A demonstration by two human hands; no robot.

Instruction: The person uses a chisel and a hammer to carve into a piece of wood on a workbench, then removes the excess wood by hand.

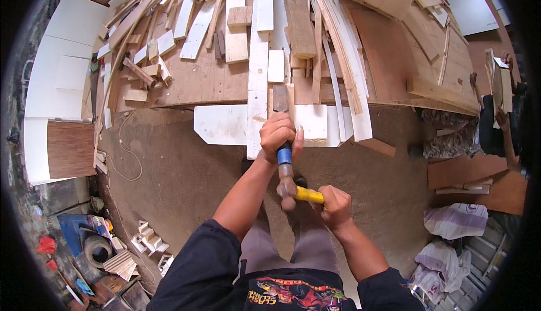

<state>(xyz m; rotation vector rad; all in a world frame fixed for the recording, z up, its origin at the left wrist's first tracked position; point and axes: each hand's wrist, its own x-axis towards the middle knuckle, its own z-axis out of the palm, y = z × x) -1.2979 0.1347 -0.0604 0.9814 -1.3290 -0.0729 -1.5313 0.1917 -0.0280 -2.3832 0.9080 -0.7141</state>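
My left hand point(277, 133) is wrapped round the handle of a chisel point(280, 98), which has a dark grip and a blue band. Its wide metal blade points away from me and lies over a small pale wood block point(291, 94) at the bench's near edge. My right hand point(336, 205) grips the yellow handle of a hammer point(287, 189). The rusty hammer head is lined up with the chisel's butt end, touching it or very close. A long white board point(258, 88) runs under the work, just left of the chisel.
The wooden bench point(208, 82) carries loose strips and offcuts, with a thick brown plank point(298, 18) beyond the chisel. A white panel point(220, 125) juts out from its near edge. At right, another person's hands point(501, 116) hold a wooden piece. White sacks point(455, 221) lie lower right.
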